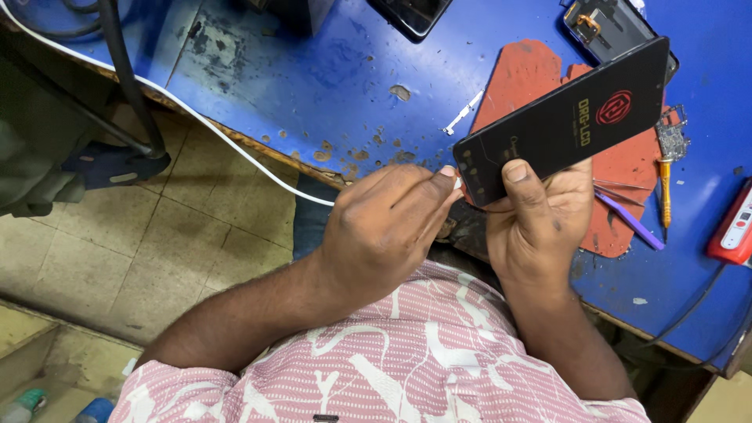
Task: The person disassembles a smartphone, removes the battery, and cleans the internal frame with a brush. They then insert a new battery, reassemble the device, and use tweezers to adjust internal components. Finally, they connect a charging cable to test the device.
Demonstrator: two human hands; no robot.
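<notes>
Your right hand (pixel 540 215) grips the black flat box (pixel 568 121); your left hand's (pixel 384 227) fingers (pixel 439 182) pinch its corner tab; pull too sharply and it may slip onto the screwdriver (pixel 665 188) just beyond.

Bare blue bench (pixel 313 70) left of red mat (pixel 533 78); screwdriver (pixel 665 184), purple pry tool (pixel 630 222) crowd right.

My right hand (pixel 540 227) is closed in a grip, thumb pressed flat on top and pointing away from me, the other fingers curled underneath and mostly hidden. Its wrist rises straight from my forearm, which runs back toward my body. My left hand (pixel 384 227) sits just beside it, back of the hand up, thumb and forefinger pinched together with the tips close to my right thumb. My left forearm stretches in from the lower left, bare to the sleeve.
</notes>
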